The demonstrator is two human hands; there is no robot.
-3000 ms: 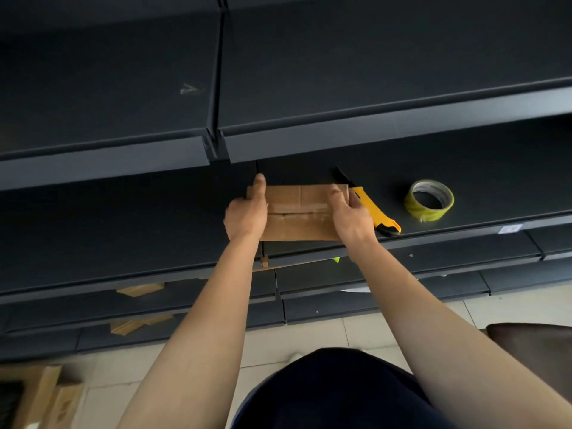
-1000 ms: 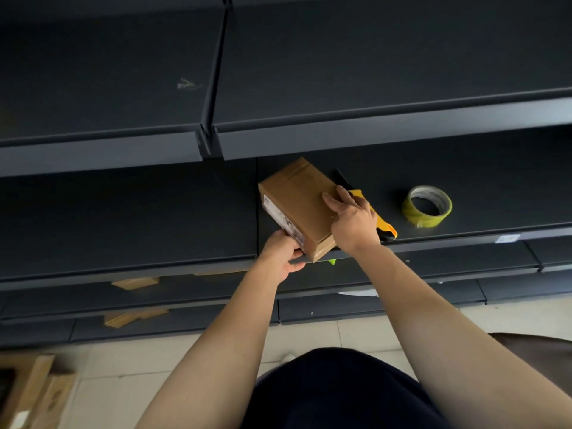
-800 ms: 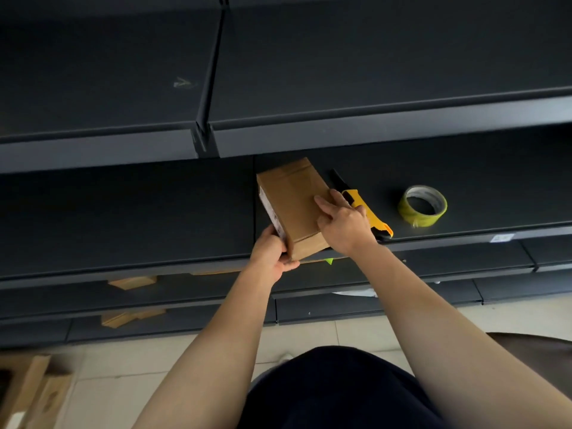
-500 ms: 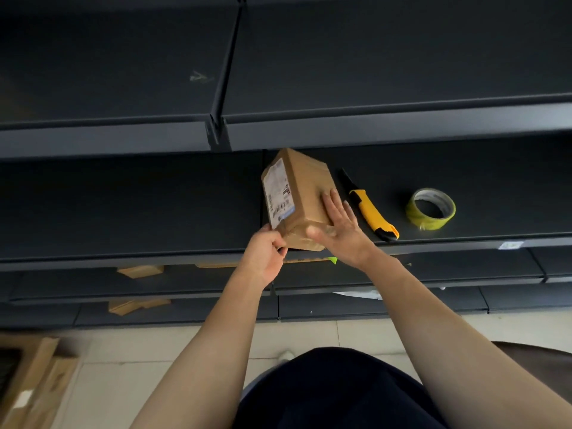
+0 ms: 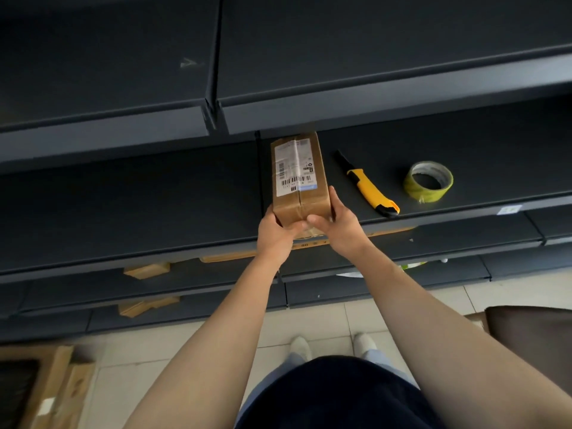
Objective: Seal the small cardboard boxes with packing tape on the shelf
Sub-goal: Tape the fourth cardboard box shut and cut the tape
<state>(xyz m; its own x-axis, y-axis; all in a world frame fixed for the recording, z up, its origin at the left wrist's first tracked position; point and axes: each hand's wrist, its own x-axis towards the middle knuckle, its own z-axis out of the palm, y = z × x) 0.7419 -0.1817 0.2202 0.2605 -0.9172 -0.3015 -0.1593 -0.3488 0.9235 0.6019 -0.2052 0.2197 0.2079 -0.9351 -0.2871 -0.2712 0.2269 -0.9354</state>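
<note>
A small brown cardboard box (image 5: pixel 298 178) lies lengthwise on the dark shelf (image 5: pixel 154 193), its white shipping label facing up and a taped seam running down its middle. My left hand (image 5: pixel 277 233) grips its near left corner. My right hand (image 5: pixel 335 222) grips its near right corner, fingers along the right side, thumb on the near end. A yellow-green roll of packing tape (image 5: pixel 428 181) lies flat on the shelf to the right, apart from both hands.
A yellow and black utility knife (image 5: pixel 370 188) lies between the box and the tape roll. An upper shelf (image 5: pixel 340 97) overhangs the back. Cardboard pieces (image 5: pixel 147 269) sit on lower shelves, and flattened boxes (image 5: pixel 46 388) lie on the floor at left.
The box was turned from crosswise with plain face up to lengthwise with its labelled face up. Both hands shifted from its ends and side to its near corners.
</note>
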